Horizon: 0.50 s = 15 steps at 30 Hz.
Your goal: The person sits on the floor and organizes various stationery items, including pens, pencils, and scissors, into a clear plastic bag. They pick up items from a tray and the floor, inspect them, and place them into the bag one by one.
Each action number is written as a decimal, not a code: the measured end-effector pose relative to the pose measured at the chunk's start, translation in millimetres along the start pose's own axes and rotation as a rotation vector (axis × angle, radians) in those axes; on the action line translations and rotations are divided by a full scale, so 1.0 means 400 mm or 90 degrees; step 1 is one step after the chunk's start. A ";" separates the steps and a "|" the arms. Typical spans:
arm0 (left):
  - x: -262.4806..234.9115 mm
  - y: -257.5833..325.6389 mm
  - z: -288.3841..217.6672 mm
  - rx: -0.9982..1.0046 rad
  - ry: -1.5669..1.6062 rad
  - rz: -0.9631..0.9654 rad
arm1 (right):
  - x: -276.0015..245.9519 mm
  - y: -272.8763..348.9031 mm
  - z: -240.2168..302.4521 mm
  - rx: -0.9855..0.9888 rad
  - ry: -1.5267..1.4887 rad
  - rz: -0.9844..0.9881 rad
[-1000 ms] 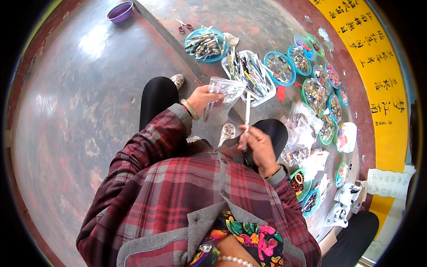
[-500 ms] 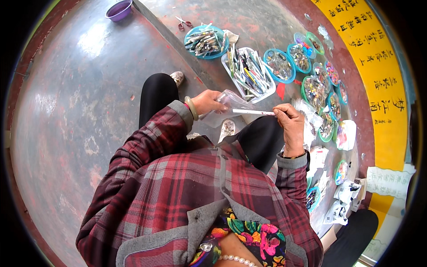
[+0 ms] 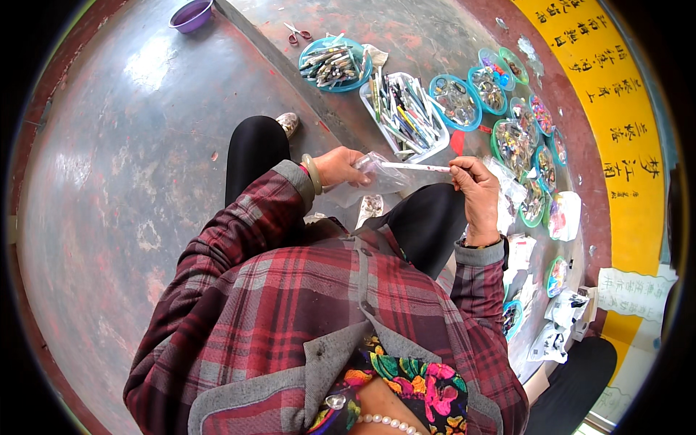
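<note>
My left hand (image 3: 339, 167) is closed on the edge of a clear plastic bag (image 3: 382, 180), which spreads out to the right of my fingers. A slim white pen (image 3: 420, 167) lies almost level, one end at the mouth of the bag and the other pinched between the thumb and fingers of my right hand (image 3: 476, 197). Whether the pen's left tip is inside the bag or just against it I cannot tell. Just beyond my hands stands a white plastic basket (image 3: 443, 150) full of loose pens (image 3: 406, 112). Left of it a blue round basket (image 3: 304, 52) holds more pens (image 3: 332, 64).
Several round baskets of small parts, such as this blue one (image 3: 475, 116), crowd the right side, with plastic bags (image 3: 551, 341) nearer me. Red-handled scissors (image 3: 298, 34) lie beyond the pens. A purple basin (image 3: 191, 16) sits far left. Another person's dark-clad leg (image 3: 583, 380) shows lower right.
The pen's right end has risen slightly as my right hand moved a little up and right. The bag's mouth has shifted around the pen's left end.
</note>
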<state>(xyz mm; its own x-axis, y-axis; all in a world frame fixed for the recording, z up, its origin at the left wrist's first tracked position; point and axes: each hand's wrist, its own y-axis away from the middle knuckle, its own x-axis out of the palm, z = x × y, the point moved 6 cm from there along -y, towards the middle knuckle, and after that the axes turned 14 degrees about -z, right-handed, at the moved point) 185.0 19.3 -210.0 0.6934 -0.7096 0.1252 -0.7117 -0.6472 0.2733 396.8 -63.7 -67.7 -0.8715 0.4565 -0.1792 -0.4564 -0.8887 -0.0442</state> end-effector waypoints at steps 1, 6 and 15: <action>0.000 0.000 -0.001 0.001 -0.004 0.001 | 0.001 0.000 0.000 -0.006 0.018 0.007; 0.005 0.005 -0.011 -0.012 0.018 0.009 | 0.007 -0.016 -0.003 -0.013 0.119 0.099; 0.008 0.010 -0.018 -0.034 0.016 0.014 | 0.121 -0.027 -0.014 0.105 0.020 0.243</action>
<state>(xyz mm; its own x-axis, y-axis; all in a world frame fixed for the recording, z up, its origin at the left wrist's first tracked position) 185.2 16.6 -201.7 0.6803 -0.7161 0.1563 -0.7207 -0.6147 0.3206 360.3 -32.3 -81.5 -0.9788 0.0925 -0.1825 -0.1271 -0.9739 0.1879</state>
